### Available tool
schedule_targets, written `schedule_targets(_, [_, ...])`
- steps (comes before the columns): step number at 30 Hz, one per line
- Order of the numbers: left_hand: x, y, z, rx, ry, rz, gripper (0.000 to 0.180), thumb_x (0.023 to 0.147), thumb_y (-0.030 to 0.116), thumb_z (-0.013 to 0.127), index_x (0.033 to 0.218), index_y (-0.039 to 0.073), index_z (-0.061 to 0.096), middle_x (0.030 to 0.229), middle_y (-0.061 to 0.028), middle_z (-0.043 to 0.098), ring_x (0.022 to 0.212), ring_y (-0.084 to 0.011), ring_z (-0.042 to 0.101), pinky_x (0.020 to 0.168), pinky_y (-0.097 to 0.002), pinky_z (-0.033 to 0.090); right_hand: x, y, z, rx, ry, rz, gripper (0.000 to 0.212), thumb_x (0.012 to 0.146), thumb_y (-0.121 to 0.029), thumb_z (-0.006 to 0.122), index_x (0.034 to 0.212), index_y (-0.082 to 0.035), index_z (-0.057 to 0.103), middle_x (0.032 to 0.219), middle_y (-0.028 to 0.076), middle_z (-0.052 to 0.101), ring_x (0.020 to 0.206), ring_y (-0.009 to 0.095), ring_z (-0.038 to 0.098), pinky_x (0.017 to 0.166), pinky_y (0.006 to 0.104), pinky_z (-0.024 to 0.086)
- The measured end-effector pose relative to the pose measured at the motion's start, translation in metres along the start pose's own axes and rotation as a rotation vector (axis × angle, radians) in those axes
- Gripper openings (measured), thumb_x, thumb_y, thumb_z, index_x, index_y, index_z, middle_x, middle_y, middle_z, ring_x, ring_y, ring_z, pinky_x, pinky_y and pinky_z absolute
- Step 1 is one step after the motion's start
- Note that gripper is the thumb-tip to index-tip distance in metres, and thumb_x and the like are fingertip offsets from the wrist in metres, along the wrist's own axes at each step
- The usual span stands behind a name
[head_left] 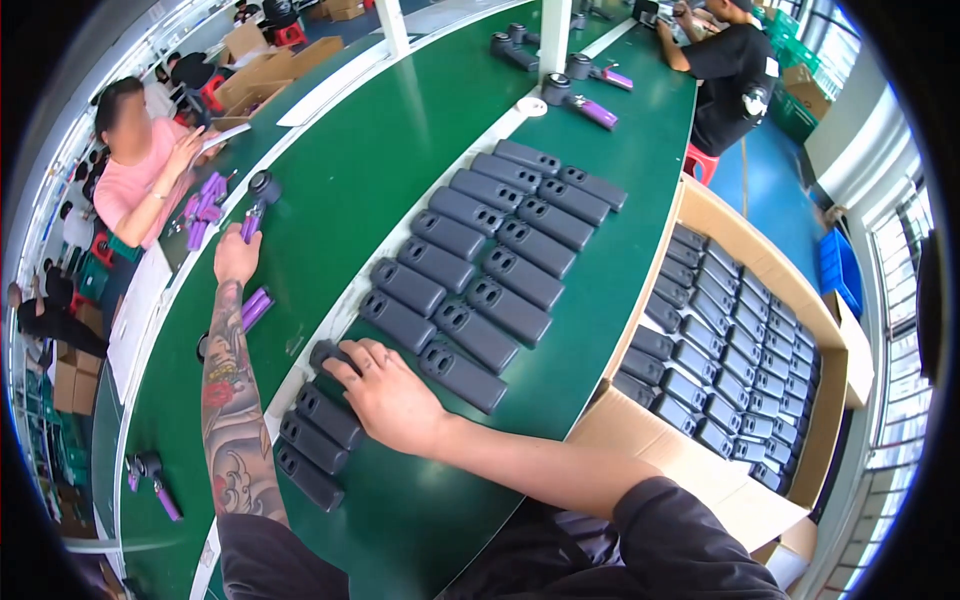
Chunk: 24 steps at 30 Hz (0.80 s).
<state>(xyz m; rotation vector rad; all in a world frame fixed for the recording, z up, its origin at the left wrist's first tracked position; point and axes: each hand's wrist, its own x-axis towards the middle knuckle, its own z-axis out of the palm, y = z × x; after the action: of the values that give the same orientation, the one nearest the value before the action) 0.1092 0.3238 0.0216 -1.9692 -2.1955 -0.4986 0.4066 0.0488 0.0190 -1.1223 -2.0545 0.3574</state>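
Observation:
My left hand [237, 257] is stretched far forward, its fingers closed around the purple handle of a small device with a round black head [264, 186]. Beside that forearm lies another purple handle [257, 308], partly covered by the arm. My right hand [392, 398] curls its fingers over the end of a dark grey plastic casing [326, 352] on the table; the palm hides the rest of it. Several similar casings [462, 378], each with two holes at one end, lie in slanted rows ahead of this hand. A few more casings [312, 452] are nearer my body.
At right stands an open cardboard box [833, 400] packed with dark casings. The green table [340, 215] has a white strip along it. Purple devices [205, 210] lie piled at left, near a person in pink [130, 175]. Another person in black [735, 85] works at far right.

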Motion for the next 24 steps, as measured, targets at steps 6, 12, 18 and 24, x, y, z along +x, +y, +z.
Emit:
schedule_targets(6, [-0.044, 0.099, -0.082, -0.774, -0.396, -0.378, 0.022, 0.089, 0.025, 0.065, 0.098, 0.005, 0.063, 0.076, -0.0048, 0.061, 0.066, -0.0127, 0.056, 0.062, -0.0244, 0.049, -0.001, -0.006, -0.017, 0.126, 0.03, 0.074, 0.043, 0.087, -0.007, 0.057, 0.129, -0.003, 0.053, 0.126, 0.021, 0.053, 0.105, 0.037, 0.058, 0.094, 0.0426, 0.048])
schedule_targets(12, [-0.15, 0.073, -0.13, -1.93, -0.361, -0.196, 0.028, 0.097, 0.013, 0.06, 0.123, 0.003, 0.057, 0.095, -0.0096, 0.061, 0.069, -0.0123, 0.054, 0.058, -0.0251, 0.047, 0.004, 0.003, -0.011, 0.468, 0.157, 0.041, 0.045, 0.091, -0.007, 0.054, 0.136, -0.004, 0.051, 0.121, 0.019, 0.056, 0.099, 0.036, 0.06, 0.089, 0.0414, 0.051])
schedule_targets(18, [-0.24, 0.058, -0.166, -2.054, -0.276, -0.121, 0.045, 0.11, 0.041, 0.039, 0.138, 0.006, 0.047, 0.107, -0.0117, 0.064, 0.076, -0.0171, 0.061, 0.063, -0.0309, 0.051, 0.043, -0.031, -0.022, 0.764, 0.044, 0.181, 0.046, 0.09, -0.006, 0.057, 0.136, -0.007, 0.054, 0.129, 0.016, 0.061, 0.1, 0.034, 0.065, 0.088, 0.0396, 0.052])
schedule_targets(24, [-0.276, 0.067, -0.147, -2.04, -0.051, -0.312, 0.044, 0.11, 0.036, 0.038, 0.141, 0.007, 0.048, 0.126, -0.0124, 0.063, 0.11, -0.021, 0.062, 0.096, -0.0379, 0.05, 0.052, -0.068, 0.0, 0.586, 0.05, -0.052, 0.047, 0.09, -0.007, 0.062, 0.137, -0.008, 0.056, 0.128, 0.014, 0.063, 0.1, 0.029, 0.067, 0.087, 0.0354, 0.053])
